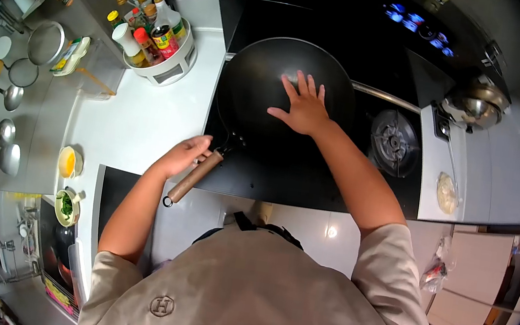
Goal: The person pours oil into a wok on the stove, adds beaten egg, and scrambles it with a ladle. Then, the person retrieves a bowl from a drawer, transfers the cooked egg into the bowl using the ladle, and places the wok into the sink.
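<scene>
A large dark wok (254, 88) sits on the black stovetop, its brown wooden handle (197, 177) pointing toward me at lower left. My right hand (307, 108) is held palm down over the wok's inside, fingers spread and holding nothing. Whether it touches the metal I cannot tell. Beside the upper end of the handle is my left hand (189, 154), its fingers loosely bent and not wrapped over the wood. Some of its fingertips are hidden behind the handle, so contact is unclear.
Left of the stove stands a white round rack (176, 71) of bottles. A cup with yellow liquid (70, 162) and a bowl of chopped greens (67, 207) stand near the counter's left edge. Ladles (11, 97) hang on the left wall. A gas burner (395, 143) lies to the right.
</scene>
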Demonstrator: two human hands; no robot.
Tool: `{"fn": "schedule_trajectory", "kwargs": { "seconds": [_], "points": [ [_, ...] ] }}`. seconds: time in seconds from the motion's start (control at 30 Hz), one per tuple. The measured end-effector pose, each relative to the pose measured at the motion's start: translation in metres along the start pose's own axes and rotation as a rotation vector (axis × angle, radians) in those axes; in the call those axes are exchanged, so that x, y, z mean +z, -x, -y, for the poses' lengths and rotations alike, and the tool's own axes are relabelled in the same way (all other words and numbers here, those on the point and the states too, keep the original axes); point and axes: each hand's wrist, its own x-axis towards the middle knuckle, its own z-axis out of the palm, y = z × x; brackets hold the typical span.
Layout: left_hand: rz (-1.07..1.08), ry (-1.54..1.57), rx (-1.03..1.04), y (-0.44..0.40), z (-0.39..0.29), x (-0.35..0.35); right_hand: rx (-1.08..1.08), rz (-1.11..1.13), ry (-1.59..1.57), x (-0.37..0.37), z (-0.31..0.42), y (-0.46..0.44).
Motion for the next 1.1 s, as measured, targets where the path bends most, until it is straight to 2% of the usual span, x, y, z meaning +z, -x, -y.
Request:
{"fn": "schedule_trajectory", "kwargs": {
  "seconds": [0.13, 0.27, 0.43, 0.6, 0.7, 0.9, 0.93, 1.03, 1.07, 1.1],
  "points": [
    [-0.224, 0.192, 0.062, -0.007, -0.008, -0.004, -0.024, 0.189, 0.072, 0.018, 0.002, -0.053],
    [-0.325, 0.222, 0.085, -0.003, -0.013, -0.006, -0.064, 0.328, 0.123, 0.031, 0.005, -0.074],
    [-0.413, 0.209, 0.123, -0.005, -0.020, -0.015, -0.086, 0.357, 0.107, 0.033, 0.003, -0.079],
    [-0.402, 0.207, 0.235, -0.017, -0.040, -0.020, -0.068, 0.348, 0.058, 0.027, 0.000, -0.073],
    [-0.368, 0.177, 0.320, -0.022, -0.053, -0.022, -0.089, 0.257, 0.005, 0.025, -0.004, -0.067],
    [-0.270, 0.197, 0.502, -0.018, -0.094, -0.015, -0.142, -0.155, -0.177, 0.009, -0.010, -0.041],
    [-0.248, 0.177, 0.535, -0.017, -0.104, -0.013, -0.149, -0.271, -0.194, -0.007, -0.006, -0.030],
    [-0.186, 0.102, 0.674, -0.014, -0.140, -0.007, -0.169, -0.411, -0.265, -0.052, -0.008, -0.007],
    [-0.183, 0.052, 0.728, -0.013, -0.156, -0.003, -0.213, -0.581, -0.234, -0.070, -0.009, 0.002],
    [-0.184, 0.002, 0.777, -0.010, -0.171, 0.001, -0.225, -0.643, -0.222, -0.090, -0.012, 0.011]
  ]
}}
